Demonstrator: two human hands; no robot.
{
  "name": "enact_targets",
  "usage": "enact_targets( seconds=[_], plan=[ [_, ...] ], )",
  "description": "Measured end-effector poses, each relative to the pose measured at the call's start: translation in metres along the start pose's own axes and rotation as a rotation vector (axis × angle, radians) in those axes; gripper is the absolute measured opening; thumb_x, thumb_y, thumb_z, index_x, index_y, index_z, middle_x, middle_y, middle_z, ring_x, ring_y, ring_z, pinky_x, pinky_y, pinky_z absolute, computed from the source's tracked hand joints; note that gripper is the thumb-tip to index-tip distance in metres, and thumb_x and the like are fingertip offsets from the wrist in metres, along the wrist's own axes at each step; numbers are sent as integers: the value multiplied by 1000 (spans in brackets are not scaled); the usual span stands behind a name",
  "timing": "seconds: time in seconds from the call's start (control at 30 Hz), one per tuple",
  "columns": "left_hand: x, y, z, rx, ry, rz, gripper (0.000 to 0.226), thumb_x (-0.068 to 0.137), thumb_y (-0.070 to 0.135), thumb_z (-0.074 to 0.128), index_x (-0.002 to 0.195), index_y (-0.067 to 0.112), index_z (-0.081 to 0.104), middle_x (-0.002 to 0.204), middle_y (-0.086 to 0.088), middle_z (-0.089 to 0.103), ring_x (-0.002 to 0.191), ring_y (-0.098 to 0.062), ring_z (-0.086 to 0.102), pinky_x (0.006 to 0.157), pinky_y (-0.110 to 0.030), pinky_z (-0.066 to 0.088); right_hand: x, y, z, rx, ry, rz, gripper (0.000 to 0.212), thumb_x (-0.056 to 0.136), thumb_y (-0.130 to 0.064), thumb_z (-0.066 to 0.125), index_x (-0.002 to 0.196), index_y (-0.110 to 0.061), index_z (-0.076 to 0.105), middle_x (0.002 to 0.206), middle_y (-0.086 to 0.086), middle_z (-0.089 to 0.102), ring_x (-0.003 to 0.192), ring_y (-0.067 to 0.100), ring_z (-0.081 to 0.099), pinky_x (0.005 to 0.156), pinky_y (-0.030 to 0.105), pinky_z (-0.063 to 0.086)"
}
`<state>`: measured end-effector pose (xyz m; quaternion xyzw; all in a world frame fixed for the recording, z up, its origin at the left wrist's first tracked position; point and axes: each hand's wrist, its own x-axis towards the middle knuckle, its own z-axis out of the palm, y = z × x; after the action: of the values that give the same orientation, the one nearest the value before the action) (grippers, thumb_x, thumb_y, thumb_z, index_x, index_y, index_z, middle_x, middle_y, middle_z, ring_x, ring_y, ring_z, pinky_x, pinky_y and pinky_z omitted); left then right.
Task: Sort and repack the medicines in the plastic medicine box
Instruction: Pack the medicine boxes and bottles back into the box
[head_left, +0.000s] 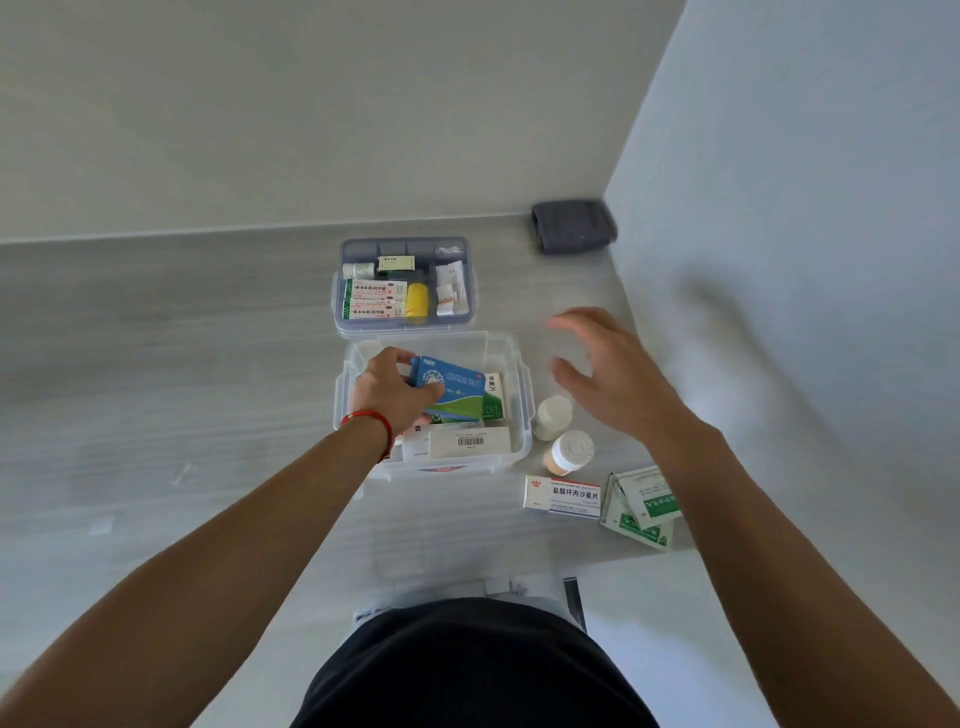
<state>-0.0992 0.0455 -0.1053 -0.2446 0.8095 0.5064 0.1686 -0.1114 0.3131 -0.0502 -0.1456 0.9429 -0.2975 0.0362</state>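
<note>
A clear plastic medicine box (522, 415) stands on the counter in front of me. My left hand (389, 387), with a red string at the wrist, grips a blue and green tablet carton (457, 389) inside the box. A white carton with a barcode (470, 442) lies at the box's near side. My right hand (610, 371) hovers open to the right of the box, above the counter, blurred and holding nothing. Behind the box sits a grey-blue compartment tray (343, 312) holding red and white cartons (375, 299), a yellow bottle (417, 301) and sachets.
Two white bottles (552, 417) (570, 451) stand just right of the box. A white carton with Chinese print (563, 496) and green and white sachets (644, 506) lie near the counter's front edge. A dark folded cloth (573, 226) sits in the back corner by the right wall.
</note>
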Motion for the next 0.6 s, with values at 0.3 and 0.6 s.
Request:
enact_targets(
  seconds=[0.3,0.6],
  plan=[
    [12,8,32,267,-3,-26,39,85,33,68,117,13,58,107,-8,68,90,-25,68,66,-32,53,-69,58,2,72,-24,276,38,96,-19,63,134,-22,62,134,-2,58,117,12,58,103,36,50],
    [14,8,41,241,-82,-62,56,81,24,57,135,13,46,122,-8,57,106,-31,61,89,-41,56,-124,94,26,-153,-259,500,61,90,-17,62,149,-22,46,157,1,46,142,21,42,109,37,40]
  ],
)
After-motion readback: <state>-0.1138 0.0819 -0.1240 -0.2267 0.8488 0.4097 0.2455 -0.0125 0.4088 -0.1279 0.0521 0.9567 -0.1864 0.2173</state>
